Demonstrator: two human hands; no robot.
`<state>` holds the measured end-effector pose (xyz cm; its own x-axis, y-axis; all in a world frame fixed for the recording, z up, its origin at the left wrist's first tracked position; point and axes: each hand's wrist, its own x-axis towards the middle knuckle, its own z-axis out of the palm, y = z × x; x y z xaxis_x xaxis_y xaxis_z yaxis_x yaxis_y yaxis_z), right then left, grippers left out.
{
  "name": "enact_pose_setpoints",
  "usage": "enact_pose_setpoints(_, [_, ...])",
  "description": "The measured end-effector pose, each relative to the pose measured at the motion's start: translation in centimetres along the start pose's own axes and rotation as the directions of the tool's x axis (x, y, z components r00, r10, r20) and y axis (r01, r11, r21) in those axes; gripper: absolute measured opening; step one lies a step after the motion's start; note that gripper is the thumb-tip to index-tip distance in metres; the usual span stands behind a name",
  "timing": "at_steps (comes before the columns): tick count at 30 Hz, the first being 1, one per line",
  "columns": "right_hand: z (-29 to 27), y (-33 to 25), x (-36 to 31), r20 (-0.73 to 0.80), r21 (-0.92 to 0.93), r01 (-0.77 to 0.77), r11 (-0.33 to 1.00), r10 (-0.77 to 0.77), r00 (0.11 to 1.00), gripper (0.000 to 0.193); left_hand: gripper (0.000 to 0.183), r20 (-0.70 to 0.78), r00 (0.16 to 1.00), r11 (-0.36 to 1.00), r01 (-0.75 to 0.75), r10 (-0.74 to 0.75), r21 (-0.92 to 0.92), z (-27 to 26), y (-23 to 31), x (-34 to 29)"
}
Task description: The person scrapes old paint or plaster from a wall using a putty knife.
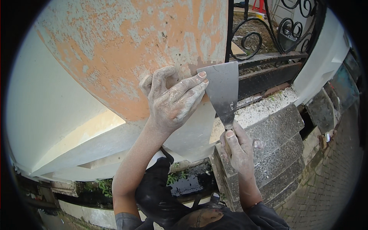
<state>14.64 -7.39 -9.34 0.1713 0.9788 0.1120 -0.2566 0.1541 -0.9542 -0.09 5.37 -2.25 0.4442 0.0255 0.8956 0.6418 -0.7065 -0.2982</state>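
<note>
My right hand (238, 147), dusty with pale powder, is wrapped round the handle of a putty knife (222, 86). Its thumb lies along the neck, and the wide grey blade points up. Dark smudges mark the lower blade. At the blade's upper left edge is my left hand (172, 96), also coated in powder. Two of its fingertips press together against the metal, while the other fingers are bent away; its thumb is hidden. Behind both hands stands a curved wall (126, 50) with patchy orange paint and grey-white areas. A damp-looking darker patch shows beside the blade's top.
A black wrought-iron gate (268, 73) adjoins the wall on the right. Below it, grey stone-textured steps (272, 142) descend toward a brick-paved road (326, 184). A ditch with dark water (191, 186) and weeds runs under the wall, near my legs. A white ledge (84, 134) juts out left.
</note>
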Motion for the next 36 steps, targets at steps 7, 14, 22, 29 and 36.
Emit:
enact_pose_setpoints(7, [0.2, -0.4, -0.4, 0.014, -0.043, 0.01, 0.999, -0.009, 1.0, 0.042, 0.024, -0.005, 1.0, 1.0, -0.012, 0.012, -0.024, -0.1, 0.0, -0.1])
enact_pose_setpoints(14, [0.3, -0.2, -0.2, 0.011, -0.006, 0.056, 0.998, -0.056, 0.998, 0.041, 0.023, -0.028, 1.0, 1.0, 0.011, -0.012, -0.023, -0.1, 0.2, -0.3])
enact_pose_setpoints(22, [1.2, -1.0, -0.1, 0.008, 0.017, 0.035, 0.999, -0.035, 0.999, 0.041, 0.023, -0.04, 0.999, 0.994, 0.001, -0.005, -0.106, -0.2, -0.7, 0.5])
enact_pose_setpoints(29, [1.0, -1.5, 0.4, 0.014, -0.039, 0.03, 0.999, -0.03, 0.999, 0.042, 0.02, -0.051, 0.998, 0.997, 0.029, -0.033, -0.066, -0.4, -0.6, 0.6])
enact_pose_setpoints(36, [1.3, -1.8, 0.3, -0.004, -0.051, 0.036, 0.998, -0.036, 0.999, 0.041, 0.022, -0.043, 0.999, 0.994, 0.025, -0.03, -0.107, -0.4, -0.7, 0.8])
